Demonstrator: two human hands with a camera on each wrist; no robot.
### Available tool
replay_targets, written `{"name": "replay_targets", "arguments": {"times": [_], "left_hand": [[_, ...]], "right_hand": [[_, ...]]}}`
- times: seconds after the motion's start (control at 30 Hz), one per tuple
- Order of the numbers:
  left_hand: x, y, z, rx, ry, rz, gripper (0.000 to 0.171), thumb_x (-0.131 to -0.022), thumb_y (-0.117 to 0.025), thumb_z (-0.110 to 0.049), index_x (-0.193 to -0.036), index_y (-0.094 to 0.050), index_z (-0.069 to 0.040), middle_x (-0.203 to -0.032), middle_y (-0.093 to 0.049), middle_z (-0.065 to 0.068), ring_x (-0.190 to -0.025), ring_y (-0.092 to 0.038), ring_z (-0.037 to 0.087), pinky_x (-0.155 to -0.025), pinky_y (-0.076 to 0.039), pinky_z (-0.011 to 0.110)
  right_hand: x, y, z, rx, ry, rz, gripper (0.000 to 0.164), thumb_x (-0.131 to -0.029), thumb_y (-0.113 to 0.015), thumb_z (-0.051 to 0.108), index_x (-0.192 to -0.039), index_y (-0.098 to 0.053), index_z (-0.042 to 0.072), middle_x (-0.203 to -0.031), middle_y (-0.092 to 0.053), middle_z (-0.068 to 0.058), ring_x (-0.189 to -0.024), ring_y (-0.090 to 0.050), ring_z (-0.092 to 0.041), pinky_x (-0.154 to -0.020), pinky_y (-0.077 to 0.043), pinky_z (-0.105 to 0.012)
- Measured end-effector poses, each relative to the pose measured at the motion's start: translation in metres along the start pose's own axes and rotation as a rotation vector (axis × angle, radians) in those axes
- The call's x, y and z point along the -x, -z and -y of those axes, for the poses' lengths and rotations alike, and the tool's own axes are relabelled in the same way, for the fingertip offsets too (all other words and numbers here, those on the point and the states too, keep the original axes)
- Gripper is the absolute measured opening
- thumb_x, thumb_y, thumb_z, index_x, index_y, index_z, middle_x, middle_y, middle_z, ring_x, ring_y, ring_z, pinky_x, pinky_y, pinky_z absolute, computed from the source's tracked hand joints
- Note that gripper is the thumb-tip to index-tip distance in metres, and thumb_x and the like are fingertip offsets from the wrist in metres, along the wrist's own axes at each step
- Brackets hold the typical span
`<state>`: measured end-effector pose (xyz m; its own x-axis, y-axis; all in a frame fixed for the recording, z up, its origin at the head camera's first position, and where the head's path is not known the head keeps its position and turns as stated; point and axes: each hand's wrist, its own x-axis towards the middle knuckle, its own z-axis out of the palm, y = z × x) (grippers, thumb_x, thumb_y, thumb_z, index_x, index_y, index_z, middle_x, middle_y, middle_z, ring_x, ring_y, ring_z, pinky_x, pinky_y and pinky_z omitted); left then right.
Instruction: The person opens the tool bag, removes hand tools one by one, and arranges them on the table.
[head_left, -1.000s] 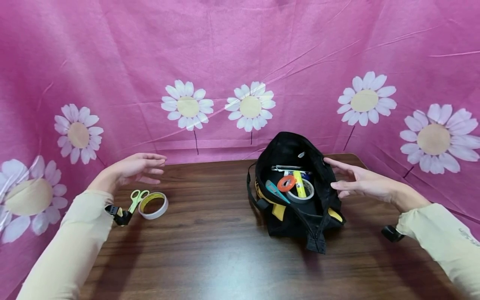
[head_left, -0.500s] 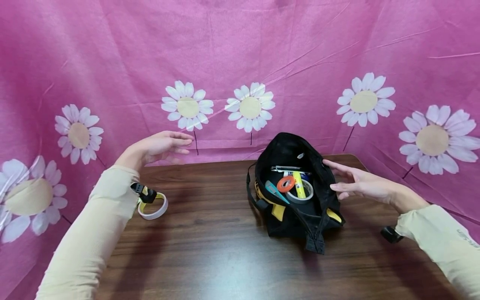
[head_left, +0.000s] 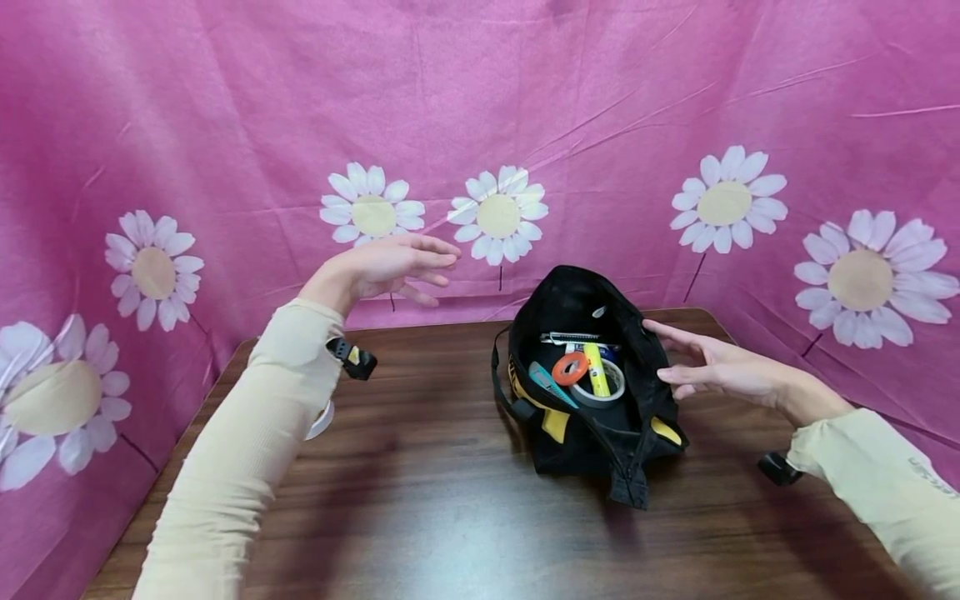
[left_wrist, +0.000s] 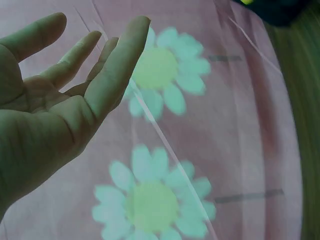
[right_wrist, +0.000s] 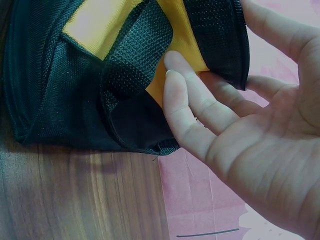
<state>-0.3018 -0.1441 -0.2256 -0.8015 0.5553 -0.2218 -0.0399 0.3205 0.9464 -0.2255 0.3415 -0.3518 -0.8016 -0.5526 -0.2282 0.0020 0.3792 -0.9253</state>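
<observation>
My left hand (head_left: 393, 265) is raised above the table's far edge, fingers spread, with nothing in it; the left wrist view shows its palm (left_wrist: 45, 110) against the cloth. On the right, my right hand (head_left: 723, 367) touches the outer side of an unzipped black tool bag (head_left: 592, 446), with fingertips (right_wrist: 175, 80) against its yellow panel (right_wrist: 165, 95). Inside the bag lie a yellow glue stick (head_left: 597, 371), an orange ring-shaped roll (head_left: 568, 367), a pale tape roll (head_left: 600, 400), a teal cutter knife (head_left: 551, 385) and a long slim tool (head_left: 573, 337) at the back.
A white tape roll (head_left: 321, 422) on the wooden table (head_left: 442, 450) is mostly hidden behind my left sleeve (head_left: 247, 425). Pink cloth (head_left: 465, 100) with large daisies hangs behind the table and at both sides. A strap (head_left: 497, 367) loops off the bag's left side.
My left hand has moved right and up, away from the tape roll and green scissors. The sleeve now hides the scissors and most of the roll. My right hand stays at the bag.
</observation>
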Motion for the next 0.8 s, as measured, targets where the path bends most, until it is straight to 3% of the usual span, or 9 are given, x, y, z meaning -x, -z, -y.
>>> {"name": "replay_targets", "arguments": {"times": [0.23,0.4,0.53,0.8], "left_hand": [[-0.018,-0.036,-0.037,-0.035,-0.060,0.087,0.044,-0.104,-0.060,-0.022,-0.146,-0.051,-0.011,-0.145,-0.052,0.005,-0.126,-0.056,0.029,-0.096,-0.055,0.047],[-0.029,-0.061,-0.056,-0.039,-0.126,0.170,0.042,-0.103,-0.061,-0.022,-0.142,-0.054,-0.009,-0.142,-0.051,0.005,-0.128,-0.053,0.035,-0.096,-0.056,0.048],[-0.042,-0.076,-0.067,-0.032,-0.160,0.190,0.042,-0.103,-0.062,-0.022,-0.142,-0.055,-0.007,-0.141,-0.054,0.005,-0.124,-0.056,0.033,-0.093,-0.057,0.047],[-0.070,-0.105,-0.079,0.051,-0.165,0.254,0.039,-0.105,-0.059,-0.021,-0.142,-0.055,-0.009,-0.135,-0.060,0.009,-0.119,-0.061,0.028,-0.090,-0.058,0.041]], "right_hand": [[0.001,0.001,-0.003,0.005,0.001,-0.010,0.081,-0.103,-0.058,0.010,-0.165,-0.007,0.024,-0.162,-0.006,-0.025,-0.127,-0.051,-0.018,-0.096,-0.055,-0.044],[0.002,0.002,-0.003,0.012,0.004,-0.027,0.081,-0.103,-0.059,0.010,-0.165,-0.009,0.024,-0.162,-0.005,-0.025,-0.126,-0.053,-0.016,-0.095,-0.055,-0.045],[0.002,0.002,-0.003,0.013,0.009,-0.033,0.081,-0.103,-0.059,0.009,-0.165,-0.008,0.023,-0.163,-0.003,-0.026,-0.125,-0.053,-0.016,-0.096,-0.055,-0.048],[0.000,-0.001,-0.001,-0.001,-0.010,-0.006,0.081,-0.104,-0.058,0.011,-0.165,-0.005,0.024,-0.163,-0.004,-0.026,-0.138,-0.040,-0.039,-0.097,-0.054,-0.044]]}}
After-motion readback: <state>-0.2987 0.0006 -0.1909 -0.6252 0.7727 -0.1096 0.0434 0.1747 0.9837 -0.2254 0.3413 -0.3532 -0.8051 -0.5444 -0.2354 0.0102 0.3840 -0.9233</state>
